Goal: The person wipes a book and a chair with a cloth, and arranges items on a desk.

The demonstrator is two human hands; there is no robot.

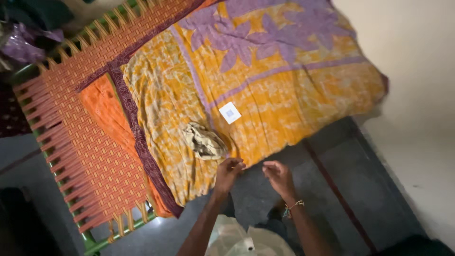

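Two bare hands hovered at the near edge of the bed: the left hand (229,169) had its fingers curled loosely together at the hem of the yellow-orange cloth (265,95), seemingly touching it, though whether they pinched it I could not tell; the right hand (278,175), a beaded bracelet (294,206) at its wrist, hung just beside it with fingers half bent and holding nothing. To handle this well, both hands would best take the hem apart from each other. Just beyond lay a crumpled beige rag (204,141), then a small white square tag (230,113). The cloth's long axis ran from the hands toward the far wall, draped over the woven cot (85,142).
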